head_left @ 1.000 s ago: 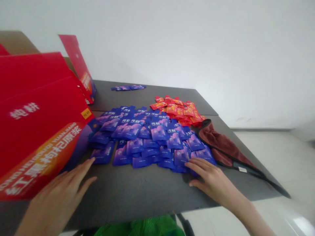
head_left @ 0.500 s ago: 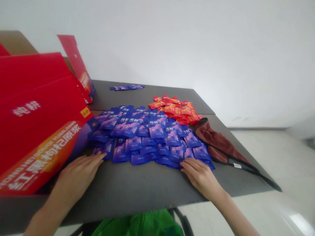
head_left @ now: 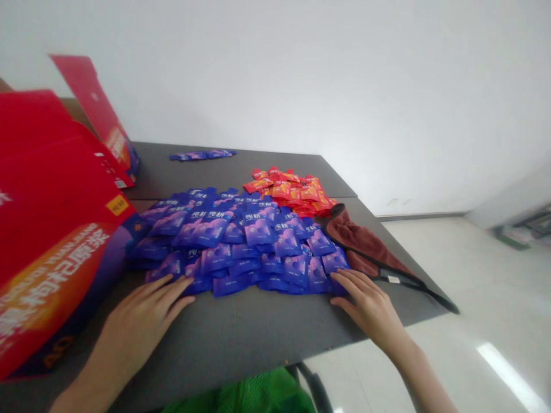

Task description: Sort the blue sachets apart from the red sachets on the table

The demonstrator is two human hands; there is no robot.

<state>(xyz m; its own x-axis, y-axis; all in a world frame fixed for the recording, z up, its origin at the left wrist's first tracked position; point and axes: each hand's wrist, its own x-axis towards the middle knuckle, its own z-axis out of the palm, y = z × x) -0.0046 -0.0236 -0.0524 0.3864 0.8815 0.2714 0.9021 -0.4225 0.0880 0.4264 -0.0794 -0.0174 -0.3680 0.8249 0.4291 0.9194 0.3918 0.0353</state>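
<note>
Fingers (head_left: 170, 287) of the left hand (head_left: 138, 315) lie spread and flat, tips touching the near-left edge of a heap of blue sachets (head_left: 241, 241) on a dark table (head_left: 258, 338). The right hand (head_left: 372, 307), also open with fingers extended, meets the heap's near-right corner, gripping nothing. Red sachets (head_left: 288, 192) sit just behind the blue, with a maroon cloth (head_left: 365, 252) to the right and a red carton (head_left: 55, 229) at left.
</note>
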